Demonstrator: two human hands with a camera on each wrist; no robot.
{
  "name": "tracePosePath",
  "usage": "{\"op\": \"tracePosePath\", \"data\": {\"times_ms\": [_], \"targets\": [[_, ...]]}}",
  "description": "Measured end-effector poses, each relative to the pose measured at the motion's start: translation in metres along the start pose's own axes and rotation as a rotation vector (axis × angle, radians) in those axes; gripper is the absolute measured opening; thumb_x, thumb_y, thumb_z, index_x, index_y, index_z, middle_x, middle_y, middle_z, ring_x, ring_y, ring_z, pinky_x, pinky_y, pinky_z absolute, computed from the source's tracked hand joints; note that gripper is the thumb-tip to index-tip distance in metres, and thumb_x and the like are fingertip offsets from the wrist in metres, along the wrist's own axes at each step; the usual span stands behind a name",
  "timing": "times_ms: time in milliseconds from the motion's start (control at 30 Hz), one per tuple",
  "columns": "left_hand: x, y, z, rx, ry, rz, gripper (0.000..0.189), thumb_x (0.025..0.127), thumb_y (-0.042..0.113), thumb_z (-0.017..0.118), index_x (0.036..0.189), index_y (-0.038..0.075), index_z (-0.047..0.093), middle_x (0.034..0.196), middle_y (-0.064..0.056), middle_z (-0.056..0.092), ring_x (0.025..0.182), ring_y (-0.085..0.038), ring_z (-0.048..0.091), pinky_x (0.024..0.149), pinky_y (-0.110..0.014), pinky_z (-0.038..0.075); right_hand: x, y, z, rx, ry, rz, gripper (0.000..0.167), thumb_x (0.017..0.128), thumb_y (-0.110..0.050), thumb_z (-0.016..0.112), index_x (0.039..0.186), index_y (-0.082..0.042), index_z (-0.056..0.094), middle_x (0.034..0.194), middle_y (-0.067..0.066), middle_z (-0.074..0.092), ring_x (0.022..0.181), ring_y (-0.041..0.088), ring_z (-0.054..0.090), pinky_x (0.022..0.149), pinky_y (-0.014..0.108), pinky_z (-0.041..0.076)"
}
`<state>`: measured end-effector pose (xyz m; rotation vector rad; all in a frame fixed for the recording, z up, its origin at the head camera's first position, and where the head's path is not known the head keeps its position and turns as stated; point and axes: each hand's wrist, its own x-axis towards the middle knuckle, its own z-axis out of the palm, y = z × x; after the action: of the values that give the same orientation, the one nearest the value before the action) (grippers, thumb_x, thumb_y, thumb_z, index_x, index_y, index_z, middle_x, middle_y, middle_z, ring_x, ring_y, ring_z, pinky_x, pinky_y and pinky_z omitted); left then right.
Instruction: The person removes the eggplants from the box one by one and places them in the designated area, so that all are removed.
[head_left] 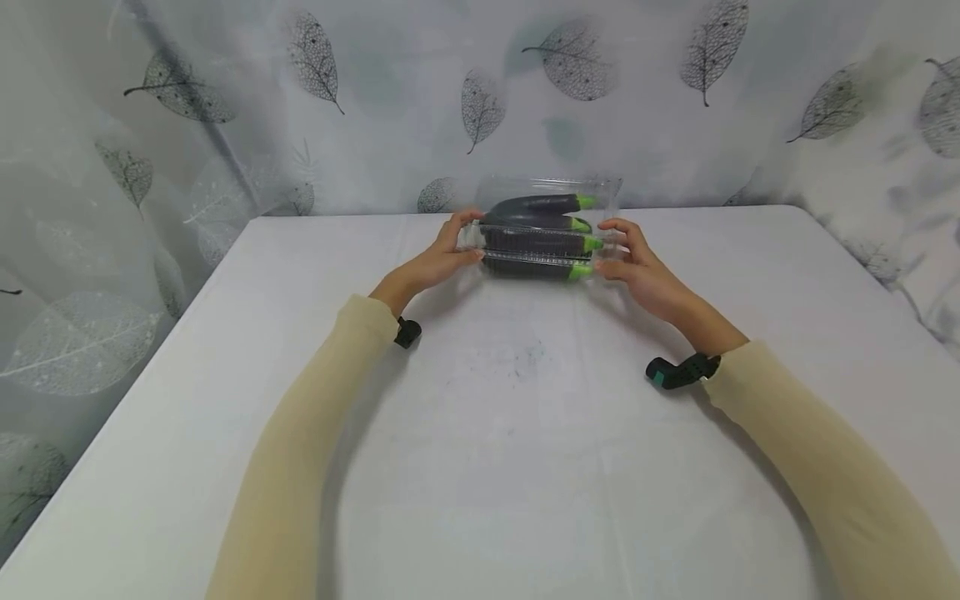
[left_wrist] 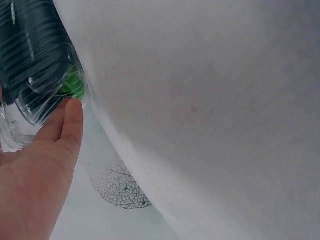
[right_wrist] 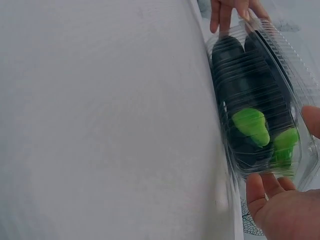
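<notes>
At the far edge of the table is a clear plastic box (head_left: 611, 193) with ribbed sides, its back panel standing up against the curtain. Inside lie several dark eggplants (head_left: 536, 242) with bright green stem ends, side by side and pointing right. My left hand (head_left: 435, 260) grips the box's left end, thumb in front and fingers toward the back. At the other end, beside the green stems, my right hand (head_left: 647, 275) holds the box between thumb and fingers. The right wrist view shows ribbed plastic over the eggplants (right_wrist: 245, 80), with fingertips (right_wrist: 256, 187) on the near end.
A white cloth covers the table (head_left: 480, 467), with faint dark smudges in the middle. Behind it hangs a pale curtain (head_left: 390, 108) printed with leaves, which also runs along both sides. Black wrist devices (head_left: 678, 372) sit at the cuffs of the beige sleeves (head_left: 300, 467).
</notes>
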<state>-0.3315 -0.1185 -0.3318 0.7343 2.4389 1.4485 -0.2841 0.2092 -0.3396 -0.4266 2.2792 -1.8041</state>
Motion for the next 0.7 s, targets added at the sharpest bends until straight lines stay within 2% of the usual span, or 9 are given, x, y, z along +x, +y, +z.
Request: {"op": "tracePosePath", "data": {"times_ms": [100, 233, 300, 400, 467, 533, 633, 700], "targets": [[0.001, 0.002, 0.003, 0.025, 0.009, 0.024, 0.055, 0.100, 0.008, 0.052, 0.146, 0.013, 0.022, 0.158, -0.012, 0.007, 0.148, -0.023, 0.005, 0.117, -0.046, 0.018, -0.002, 0.000, -0.002, -0.014, 0.004, 0.003, 0.054, 0.101, -0.010, 0.051, 0.143, -0.028, 0.022, 0.155, 0.014, 0.008, 0.139, 0.034, 0.022, 0.102, 0.048, 0.031], [-0.001, 0.003, 0.005, 0.080, 0.030, 0.062, 0.055, 0.098, 0.007, 0.055, 0.145, 0.010, 0.025, 0.156, -0.015, 0.011, 0.146, -0.027, 0.014, 0.110, -0.045, 0.034, -0.003, 0.001, -0.005, -0.015, 0.013, 0.007, 0.058, 0.100, -0.007, 0.053, 0.145, -0.026, 0.022, 0.155, 0.014, 0.009, 0.137, 0.033, 0.024, 0.104, 0.050, 0.029], [-0.004, 0.004, 0.005, 0.125, 0.046, 0.057, 0.055, 0.098, 0.010, 0.057, 0.144, 0.012, 0.027, 0.154, -0.015, 0.013, 0.142, -0.031, 0.021, 0.106, -0.046, 0.037, -0.003, 0.002, -0.006, -0.004, 0.010, 0.004, 0.069, 0.099, -0.006, 0.053, 0.151, -0.031, 0.014, 0.156, 0.016, 0.008, 0.140, 0.036, 0.022, 0.105, 0.054, 0.027], [-0.004, 0.005, 0.005, 0.219, 0.072, 0.034, 0.056, 0.099, 0.016, 0.058, 0.146, 0.017, 0.028, 0.155, -0.014, 0.011, 0.142, -0.033, 0.022, 0.109, -0.052, 0.031, -0.001, 0.002, -0.007, 0.039, 0.013, 0.016, 0.088, 0.098, -0.005, 0.055, 0.154, -0.039, -0.004, 0.158, 0.018, 0.003, 0.145, 0.037, 0.018, 0.107, 0.057, 0.025], [-0.003, 0.007, 0.005, 0.296, 0.072, 0.024, 0.060, 0.099, 0.021, 0.057, 0.150, 0.021, 0.026, 0.158, -0.011, 0.007, 0.145, -0.033, 0.016, 0.112, -0.055, 0.023, 0.000, 0.003, -0.007, 0.063, 0.016, 0.038, 0.096, 0.098, -0.005, 0.055, 0.153, -0.039, -0.016, 0.160, 0.016, 0.000, 0.147, 0.037, 0.014, 0.109, 0.057, 0.023], [-0.002, 0.008, 0.005, 0.358, 0.061, 0.027, 0.064, 0.100, 0.023, 0.056, 0.154, 0.023, 0.022, 0.161, -0.009, 0.000, 0.149, -0.031, 0.008, 0.114, -0.058, 0.016, 0.001, 0.003, -0.007, 0.078, 0.019, 0.069, 0.095, 0.099, -0.006, 0.055, 0.154, -0.033, -0.018, 0.161, 0.013, -0.001, 0.148, 0.034, 0.013, 0.111, 0.055, 0.023], [0.000, 0.010, 0.003, 0.424, 0.037, 0.054, 0.066, 0.101, 0.022, 0.054, 0.156, 0.020, 0.016, 0.164, -0.007, -0.003, 0.151, -0.030, 0.000, 0.116, -0.057, 0.012, 0.002, 0.001, -0.007, 0.063, 0.015, 0.107, 0.090, 0.099, -0.010, 0.054, 0.156, -0.023, -0.015, 0.162, 0.009, -0.001, 0.148, 0.031, 0.012, 0.111, 0.050, 0.026], [0.000, 0.011, 0.001, 0.463, 0.033, 0.072, 0.065, 0.102, 0.022, 0.053, 0.156, 0.016, 0.017, 0.164, -0.006, 0.001, 0.151, -0.028, 0.004, 0.117, -0.053, 0.014, 0.004, 0.001, -0.008, 0.058, 0.013, 0.115, 0.088, 0.099, -0.011, 0.054, 0.156, -0.021, -0.012, 0.162, 0.008, 0.001, 0.147, 0.030, 0.012, 0.107, 0.047, 0.029]]}}
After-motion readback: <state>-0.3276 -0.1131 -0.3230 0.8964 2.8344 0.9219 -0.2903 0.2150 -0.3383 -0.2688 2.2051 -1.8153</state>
